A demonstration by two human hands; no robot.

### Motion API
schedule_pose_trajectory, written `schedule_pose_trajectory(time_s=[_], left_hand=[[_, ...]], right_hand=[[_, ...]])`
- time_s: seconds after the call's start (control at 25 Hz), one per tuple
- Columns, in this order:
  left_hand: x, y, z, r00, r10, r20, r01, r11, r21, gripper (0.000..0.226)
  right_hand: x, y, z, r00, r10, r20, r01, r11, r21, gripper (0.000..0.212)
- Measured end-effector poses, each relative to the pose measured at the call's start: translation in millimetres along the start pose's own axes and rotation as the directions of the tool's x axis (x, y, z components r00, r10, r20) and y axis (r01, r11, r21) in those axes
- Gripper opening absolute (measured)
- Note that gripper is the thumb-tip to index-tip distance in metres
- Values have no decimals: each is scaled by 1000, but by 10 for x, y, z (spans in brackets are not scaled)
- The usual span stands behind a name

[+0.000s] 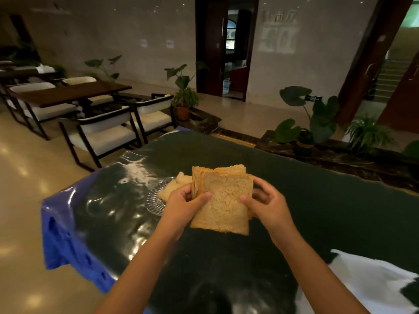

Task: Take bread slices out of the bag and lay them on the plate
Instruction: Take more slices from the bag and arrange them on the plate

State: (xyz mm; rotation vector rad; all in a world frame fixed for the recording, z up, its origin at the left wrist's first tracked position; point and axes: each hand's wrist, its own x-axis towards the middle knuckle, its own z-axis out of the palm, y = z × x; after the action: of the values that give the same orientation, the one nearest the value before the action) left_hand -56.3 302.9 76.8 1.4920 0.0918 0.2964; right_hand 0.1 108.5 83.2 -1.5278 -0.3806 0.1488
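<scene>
Both hands, left hand (183,200) and right hand (269,203), grip tan, porous bread slices (223,198) fanned apart; glass plate (154,202) at nine o'clock holds pale slices (172,188).

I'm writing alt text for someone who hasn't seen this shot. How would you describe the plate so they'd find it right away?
Start at the dark-topped table with the blue edge that fills the foreground. Just beyond the left hand, which together with the right hand grips the brown bread slices, sits the plate. It is clear ribbed glass, already holding a pale slice, the only shiny see-through thing there.
</scene>
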Motion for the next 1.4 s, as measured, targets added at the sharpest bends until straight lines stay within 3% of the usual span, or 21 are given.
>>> schedule_pose_trajectory(time_s=[0.2, 0.4, 0.56, 0.84, 1.04, 1.4], left_hand=[[70, -65, -1139, 999, -38, -19, 41, 987, 156, 18], [258, -409, -1780, 991, -116, -62, 131, 905, 404, 19], [588, -766, -2004, 974, -221, -56, 224, 882, 415, 20], [1383, -1196, -2306, 955, -289, -69, 288, 847, 446, 42], [1874, -1464, -2506, 946, -324, -19, 294, 833, 469, 43], [2606, -2258, -2775, 877, -435, 204, 295, 822, 486, 43]], right_hand=[[108, 365, 1193, 995, 73, -65, -71, 997, 22, 42], [212, 809, 1902, 975, 141, -173, -141, 990, 12, 42], [490, 1207, 2141, 952, 203, -228, -209, 978, -2, 43], [1163, 1743, 2407, 912, 278, -300, -291, 957, 1, 44], [1624, 1973, 2555, 886, 319, -337, -347, 937, -26, 40], [1989, 2588, 2899, 733, 367, -573, -454, 891, -9, 40]])
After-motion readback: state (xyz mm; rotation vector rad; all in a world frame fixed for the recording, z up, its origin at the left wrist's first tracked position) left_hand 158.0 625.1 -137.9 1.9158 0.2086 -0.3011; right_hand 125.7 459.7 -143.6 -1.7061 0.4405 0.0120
